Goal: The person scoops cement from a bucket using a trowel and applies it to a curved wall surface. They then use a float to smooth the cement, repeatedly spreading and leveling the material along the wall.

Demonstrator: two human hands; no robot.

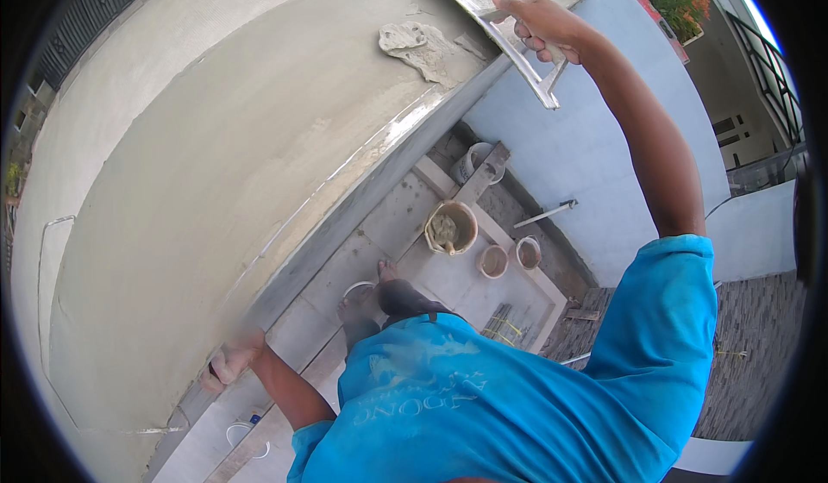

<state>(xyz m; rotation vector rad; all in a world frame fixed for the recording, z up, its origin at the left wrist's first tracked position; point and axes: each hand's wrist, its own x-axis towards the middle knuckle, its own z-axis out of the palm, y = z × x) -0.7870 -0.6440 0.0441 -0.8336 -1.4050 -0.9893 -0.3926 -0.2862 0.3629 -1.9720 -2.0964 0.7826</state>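
Far left, up at ten o'clock, a dark slatted gate; then the big grey plastered surface sweeps right across nine o'clock and up to twelve. Down at eight, at its near edge, here's the left hand, fingers curled, but a blur sits over it and I can't tell whether it grips anything. Toward seven, just off centre, a bare foot on the tiled floor, below the surface's edge.

Up at twelve, a rough lump of wet plaster sits on the surface, right beside the float and in line with its broad side. Near the middle, a bucket with grey stuff in it, and behind it toward one, a white bucket with a board running across in front. Two small pails crowd in side by side at about four, while at five lies a strapped bundle of strips.

Now one o'clock: the long metal float slants over the surface's edge, near end jutting past it, its handle firmly wrapped by the right hand. At three, a pale pipe pokes out before the bluish wall. Far right, a black railing at two, and stone cladding at four.
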